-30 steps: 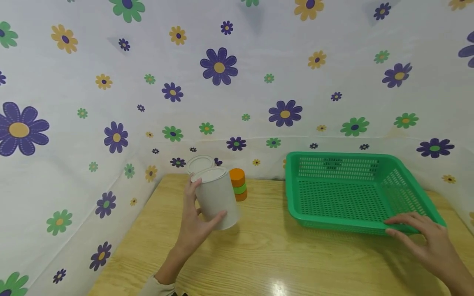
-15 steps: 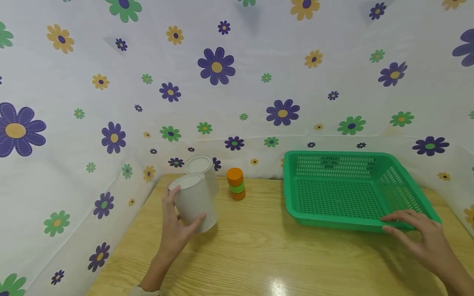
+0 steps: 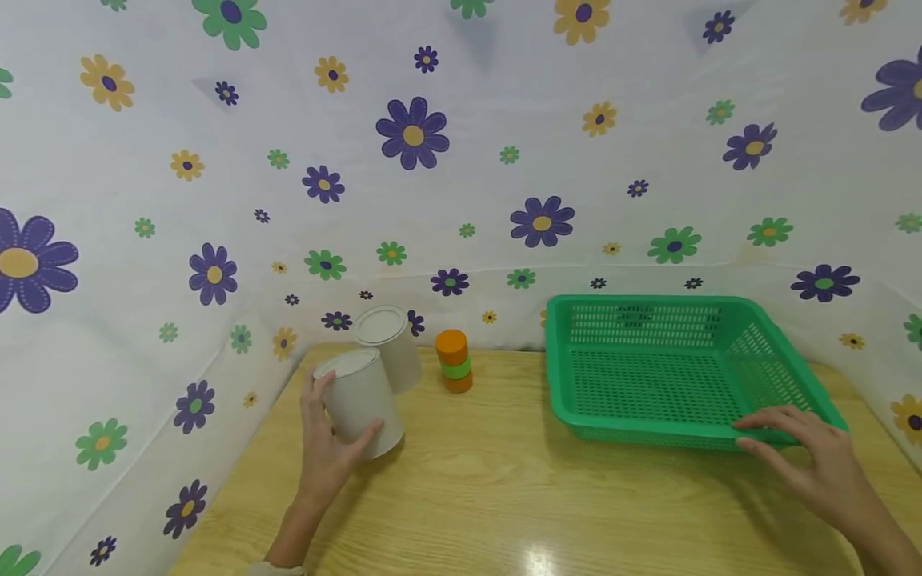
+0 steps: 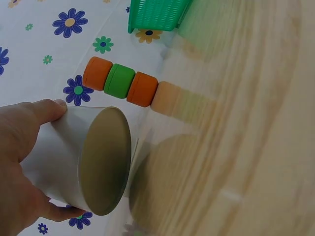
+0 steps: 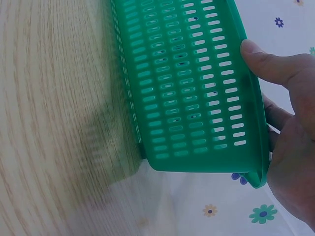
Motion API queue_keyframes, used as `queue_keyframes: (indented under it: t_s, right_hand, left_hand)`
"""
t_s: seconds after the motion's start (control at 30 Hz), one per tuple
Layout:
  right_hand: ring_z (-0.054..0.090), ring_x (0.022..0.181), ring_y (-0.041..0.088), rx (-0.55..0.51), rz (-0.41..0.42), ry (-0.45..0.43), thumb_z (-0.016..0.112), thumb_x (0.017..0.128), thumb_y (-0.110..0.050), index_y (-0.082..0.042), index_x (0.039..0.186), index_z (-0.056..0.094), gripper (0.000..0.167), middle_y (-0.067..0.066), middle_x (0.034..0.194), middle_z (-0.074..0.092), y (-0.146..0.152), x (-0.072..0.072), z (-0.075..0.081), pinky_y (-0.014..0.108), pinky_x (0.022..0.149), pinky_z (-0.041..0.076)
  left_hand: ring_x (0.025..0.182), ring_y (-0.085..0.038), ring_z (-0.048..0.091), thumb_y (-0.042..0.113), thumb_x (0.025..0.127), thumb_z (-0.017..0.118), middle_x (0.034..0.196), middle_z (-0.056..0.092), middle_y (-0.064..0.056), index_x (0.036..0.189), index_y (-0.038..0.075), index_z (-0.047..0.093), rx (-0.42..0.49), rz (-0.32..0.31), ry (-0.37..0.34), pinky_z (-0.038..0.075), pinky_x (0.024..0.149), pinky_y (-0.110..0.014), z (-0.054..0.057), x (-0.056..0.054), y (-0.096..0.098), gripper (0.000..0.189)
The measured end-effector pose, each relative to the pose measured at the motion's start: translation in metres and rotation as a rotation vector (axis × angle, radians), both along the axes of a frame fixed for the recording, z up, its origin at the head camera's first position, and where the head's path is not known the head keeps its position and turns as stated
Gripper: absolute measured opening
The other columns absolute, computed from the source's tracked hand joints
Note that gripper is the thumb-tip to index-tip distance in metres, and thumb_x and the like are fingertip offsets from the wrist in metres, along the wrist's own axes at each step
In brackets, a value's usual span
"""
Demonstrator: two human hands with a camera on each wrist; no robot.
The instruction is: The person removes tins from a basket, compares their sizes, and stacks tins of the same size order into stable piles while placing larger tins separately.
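Note:
My left hand [image 3: 327, 452] grips a pale grey can [image 3: 360, 404] round its side, thumb on the near side and fingers on the far side. The can tilts, and in the left wrist view its brownish bottom end [image 4: 106, 162] hangs just above the wooden table [image 3: 490, 496]. Right behind it is a second pale can [image 3: 389, 344], partly hidden. My right hand [image 3: 814, 464] pinches the near rim of a green plastic basket [image 3: 648, 432] close to its right corner. In the right wrist view the thumb [image 5: 261, 56] lies on the rim and the fingers go behind it.
A stack of small round containers, orange, green and orange [image 3: 455, 364], stands between the cans and the basket. White flower-print cloth [image 3: 461, 160] rises behind the table and along its left side.
My left hand has carried the grey can leftward, away from the orange and green stack, uncovering it and more of the second can. My right hand stays on the basket rim.

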State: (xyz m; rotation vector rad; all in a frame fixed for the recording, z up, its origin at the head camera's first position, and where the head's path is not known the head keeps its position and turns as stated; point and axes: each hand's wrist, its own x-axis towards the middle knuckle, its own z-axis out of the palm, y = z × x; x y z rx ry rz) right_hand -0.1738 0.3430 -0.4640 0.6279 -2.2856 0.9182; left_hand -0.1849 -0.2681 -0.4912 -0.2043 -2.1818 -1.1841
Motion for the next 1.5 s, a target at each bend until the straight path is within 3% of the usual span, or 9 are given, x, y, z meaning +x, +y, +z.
queue_keyframes:
  t_s: [0.4,0.57,0.9,1.1,1.37,1.5]
  right_hand:
    - [0.051,0.104,-0.012,0.007,0.004,-0.003,0.084,0.066,0.015,-0.012,0.100,0.077,0.044,-0.014,0.102,0.068,-0.003,-0.003,0.003,0.005,0.092,0.031]
    - [0.052,0.104,-0.012,0.000,0.006,0.001,0.084,0.065,0.016,-0.012,0.099,0.077,0.045,-0.013,0.102,0.068,-0.005,-0.003,0.003,0.005,0.092,0.031]
    - [0.053,0.101,-0.010,0.016,0.012,0.003,0.084,0.064,0.017,-0.013,0.100,0.077,0.047,-0.008,0.099,0.069,-0.008,-0.003,0.003,0.006,0.093,0.031]
    - [0.052,0.103,-0.011,0.014,0.010,-0.005,0.084,0.066,0.017,-0.013,0.100,0.077,0.046,-0.009,0.100,0.069,-0.006,-0.001,0.003,0.006,0.093,0.031]
    - [0.051,0.104,-0.011,0.012,-0.003,-0.026,0.083,0.068,0.015,-0.013,0.101,0.077,0.044,-0.014,0.102,0.068,-0.001,0.001,0.002,0.006,0.092,0.031]
    - [0.052,0.105,-0.011,0.009,0.001,-0.024,0.083,0.068,0.015,-0.012,0.101,0.077,0.044,-0.013,0.102,0.068,0.000,0.001,0.001,0.005,0.092,0.031]
  left_hand:
    - [0.142,-0.047,0.028,-0.001,0.065,0.096,0.168,0.010,-0.017,0.153,0.010,0.033,-0.020,0.010,0.015,0.045,0.079,-0.081,-0.003,0.002,-0.009,0.110]
    - [0.140,-0.049,0.030,-0.004,0.062,0.097,0.166,0.012,-0.025,0.152,0.007,0.032,-0.049,0.030,0.037,0.048,0.078,-0.079,-0.006,0.004,-0.013,0.111]
    - [0.138,-0.056,0.035,-0.006,0.059,0.097,0.167,0.014,-0.025,0.155,0.009,0.030,-0.049,0.065,0.016,0.046,0.085,-0.077,-0.008,0.013,-0.017,0.118]
    - [0.137,-0.056,0.037,-0.008,0.056,0.098,0.165,0.017,-0.028,0.155,0.008,0.031,-0.064,0.079,0.027,0.050,0.084,-0.072,-0.011,0.014,-0.015,0.121]
    - [0.140,-0.055,0.034,-0.012,0.063,0.092,0.169,0.015,-0.014,0.158,0.010,0.031,-0.065,0.055,-0.007,0.056,0.079,-0.065,-0.014,0.014,-0.014,0.116]
    - [0.139,-0.055,0.037,-0.016,0.065,0.089,0.168,0.018,-0.018,0.157,0.007,0.033,-0.052,0.043,0.002,0.058,0.080,-0.057,-0.014,0.015,-0.015,0.111]
